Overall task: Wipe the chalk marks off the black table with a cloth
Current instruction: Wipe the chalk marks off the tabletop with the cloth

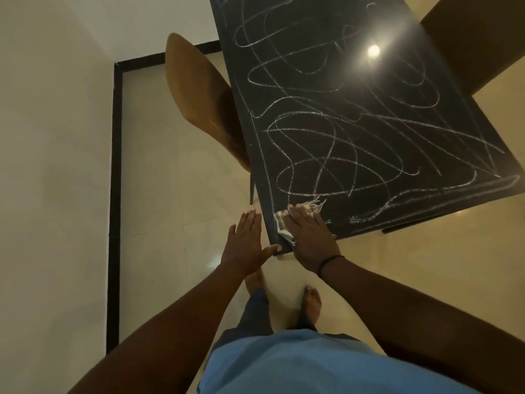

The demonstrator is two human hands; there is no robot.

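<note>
The black table is covered with looping white chalk marks. My right hand lies flat with straight fingers on a pale frayed cloth, pressing it onto the table's near left corner. Frayed threads stick out past the fingertips. My left hand hovers flat just off the table's left edge, fingers straight, its thumb touching the corner.
A brown wooden chair stands tucked at the table's left side. Another brown chair shows at the far right. Cream floor tiles surround the table, with a black skirting strip and wall at the left. My bare feet stand below the corner.
</note>
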